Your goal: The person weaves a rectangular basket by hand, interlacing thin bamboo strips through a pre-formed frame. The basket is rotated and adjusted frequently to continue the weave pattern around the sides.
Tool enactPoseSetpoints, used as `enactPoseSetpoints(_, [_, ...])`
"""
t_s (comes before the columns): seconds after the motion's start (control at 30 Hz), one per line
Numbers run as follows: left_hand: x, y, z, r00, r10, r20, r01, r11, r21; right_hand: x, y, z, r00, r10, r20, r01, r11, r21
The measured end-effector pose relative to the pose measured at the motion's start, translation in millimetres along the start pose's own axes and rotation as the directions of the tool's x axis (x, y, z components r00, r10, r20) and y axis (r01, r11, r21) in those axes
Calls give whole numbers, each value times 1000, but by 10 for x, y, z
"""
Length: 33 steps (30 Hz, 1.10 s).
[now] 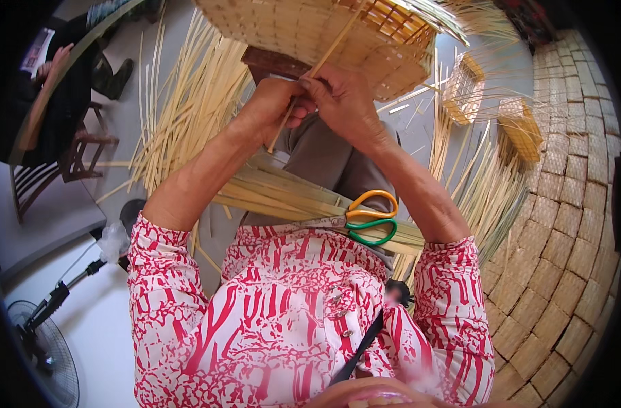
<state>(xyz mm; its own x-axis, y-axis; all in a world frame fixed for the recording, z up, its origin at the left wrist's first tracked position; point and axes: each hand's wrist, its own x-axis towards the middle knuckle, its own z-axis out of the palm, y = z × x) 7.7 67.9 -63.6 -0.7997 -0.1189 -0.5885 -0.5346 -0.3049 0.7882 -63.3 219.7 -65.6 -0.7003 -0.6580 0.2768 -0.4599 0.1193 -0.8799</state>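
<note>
A narrow bamboo strip [339, 42] slants through both of my hands, its lower end poking out beneath them. My left hand [278, 100] is closed around the strip. Close against it, my right hand [342, 102] pinches the same strip between thumb and fingers. Just beyond my hands rests a woven bamboo basket [283, 30], tilted, with an open lattice at its right end. Under the basket shows part of a dark brown block [273, 64]. Across my lap lies a bundle of flat strips [276, 194], and scissors [371, 217] with one orange and one green handle loop rest on it.
Loose strips [195, 102] fan over the floor on the left, more on the right [484, 197]. Two small woven baskets [521, 129] stand at the right, before stacked woven pieces [562, 204]. Another person [55, 88] sits at left; a fan [45, 347] stands lower left.
</note>
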Motion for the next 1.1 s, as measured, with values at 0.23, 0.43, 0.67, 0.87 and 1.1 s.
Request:
enactPoseSetpoints(0.23, [229, 23, -21, 990, 9, 144, 39, 943, -331, 56, 178, 9, 987, -135, -84, 117, 974, -196])
enactPoseSetpoints(0.43, [-45, 199, -75, 961, 64, 270, -141, 950, 277, 63, 206, -64, 991, -106, -87, 81, 965, -248])
enactPoseSetpoints(0.67, [-18, 462, -165, 732, 601, 321, -672, 556, 490, -26, 179, -54, 996, 12, -89, -21, 995, -98])
enactPoseSetpoints(0.87, [21, 906, 10, 660, 569, 491, -752, 507, 421, 87, -175, -445, 996, -50, 79, 72, 950, -304])
enactPoseSetpoints(1.1, [215, 1153, -46, 443, 653, 615, -895, 291, 337, 740, -85, -1092, 982, -80, 173, 152, 880, -451])
